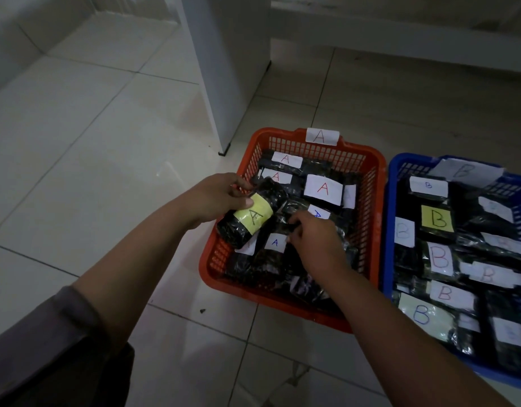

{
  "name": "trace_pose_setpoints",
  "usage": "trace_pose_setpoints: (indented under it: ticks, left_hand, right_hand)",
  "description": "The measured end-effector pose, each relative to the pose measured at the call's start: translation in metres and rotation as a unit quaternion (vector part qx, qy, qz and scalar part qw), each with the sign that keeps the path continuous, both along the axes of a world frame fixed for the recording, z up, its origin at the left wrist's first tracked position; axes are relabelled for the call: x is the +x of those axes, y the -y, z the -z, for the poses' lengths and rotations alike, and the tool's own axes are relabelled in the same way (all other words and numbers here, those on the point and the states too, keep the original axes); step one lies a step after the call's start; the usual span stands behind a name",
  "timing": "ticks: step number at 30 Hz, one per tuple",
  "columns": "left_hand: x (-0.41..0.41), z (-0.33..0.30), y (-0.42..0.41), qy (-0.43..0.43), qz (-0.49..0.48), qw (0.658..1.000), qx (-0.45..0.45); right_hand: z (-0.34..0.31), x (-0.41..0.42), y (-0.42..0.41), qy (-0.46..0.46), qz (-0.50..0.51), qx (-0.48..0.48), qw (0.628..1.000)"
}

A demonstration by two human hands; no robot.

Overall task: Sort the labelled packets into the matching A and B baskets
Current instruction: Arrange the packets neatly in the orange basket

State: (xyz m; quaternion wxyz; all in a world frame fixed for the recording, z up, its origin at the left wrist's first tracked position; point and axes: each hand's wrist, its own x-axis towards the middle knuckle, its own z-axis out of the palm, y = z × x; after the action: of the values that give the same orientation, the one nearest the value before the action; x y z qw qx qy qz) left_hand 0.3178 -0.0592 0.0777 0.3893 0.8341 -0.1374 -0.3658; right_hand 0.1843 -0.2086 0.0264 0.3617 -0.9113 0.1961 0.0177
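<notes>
An orange basket [373, 183] tagged A stands on the floor, holding several black packets with A labels. My left hand [221, 198] grips a black packet with a yellow A label [253, 215] over the basket's left rim. Inside the basket, my right hand [309, 233] pinches the edge of another black packet [285, 218] with curled fingers; its label is hidden. To the right stands a blue basket [389, 230] tagged B, filled with several black packets with B labels.
The baskets sit side by side on pale floor tiles [92, 171]. A white furniture panel [221, 71] stands just behind the orange basket, with its foot near the basket's far left corner. A small dark speck [202, 311] lies on the tile in front.
</notes>
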Motion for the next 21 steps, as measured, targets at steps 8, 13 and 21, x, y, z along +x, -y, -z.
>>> trace_pose_setpoints:
  ticks: [8, 13, 21]
  left_hand:
    - [-0.004, -0.013, 0.023, 0.01, 0.044, 0.999, -0.016]
    - [-0.013, -0.013, 0.026, 0.02, 0.032, 0.997, -0.066]
    - [-0.014, 0.004, 0.027, 0.302, 0.225, 0.924, 0.067]
  right_hand:
    - [-0.029, 0.015, 0.019, 0.045, 0.117, 0.412, 0.902]
    - [-0.026, 0.018, 0.019, 0.019, 0.141, 0.496, 0.857]
    - [-0.036, 0.027, 0.022, 0.056, 0.284, 0.486, 0.825]
